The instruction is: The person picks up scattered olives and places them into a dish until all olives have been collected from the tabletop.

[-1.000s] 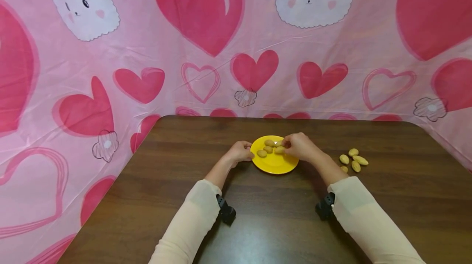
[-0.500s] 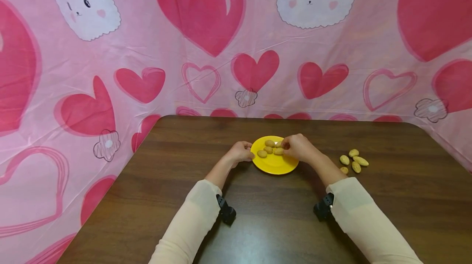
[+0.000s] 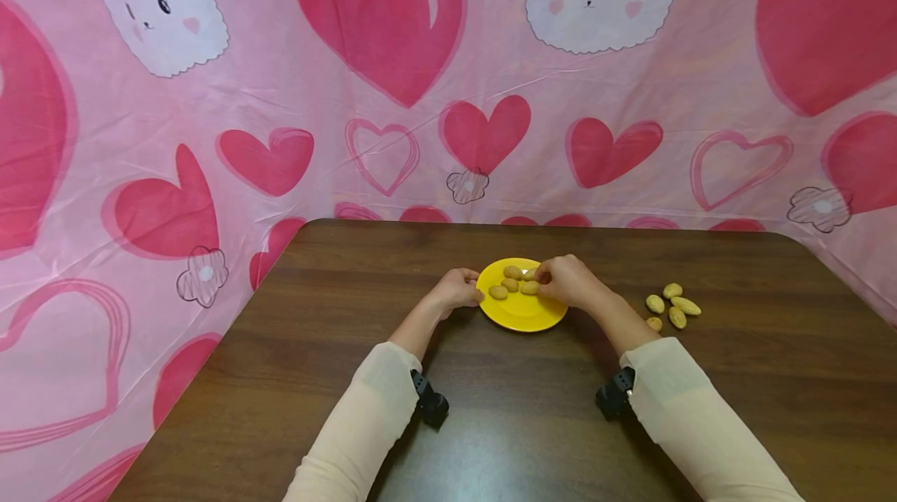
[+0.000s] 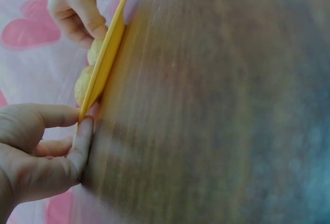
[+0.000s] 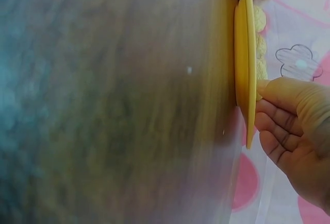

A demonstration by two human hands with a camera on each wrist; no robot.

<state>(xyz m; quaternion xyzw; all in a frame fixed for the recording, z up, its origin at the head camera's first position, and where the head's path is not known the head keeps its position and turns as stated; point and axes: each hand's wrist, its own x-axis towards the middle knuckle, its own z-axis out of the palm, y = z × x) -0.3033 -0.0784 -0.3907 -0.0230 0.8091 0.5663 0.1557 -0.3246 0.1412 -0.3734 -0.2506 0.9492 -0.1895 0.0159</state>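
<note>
We've got a dk brown wood-grain desk [image 3: 301,346] w/ rounded far corners & a glare patch [image 3: 476,463] near the front. Behind it we see a wrinkled pink sheet [image 3: 273,43] w/ red hearts [image 3: 483,132], outline-only hearts [image 3: 381,156], sketchy flowers [image 3: 468,186] & 2 white cartoon faces [image 3: 600,0] up top, the L one tilted, winking.

Brown wood-grain table [image 3: 490,416]; yellow plate [image 3: 522,318] on it, five yellowish oval pieces [image 3: 684,305] clustered to right

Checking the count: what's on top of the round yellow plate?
At least five small tan oval pieces show on the round yellow plate. The right hand covers part; anything beneath it is hidden.
</note>
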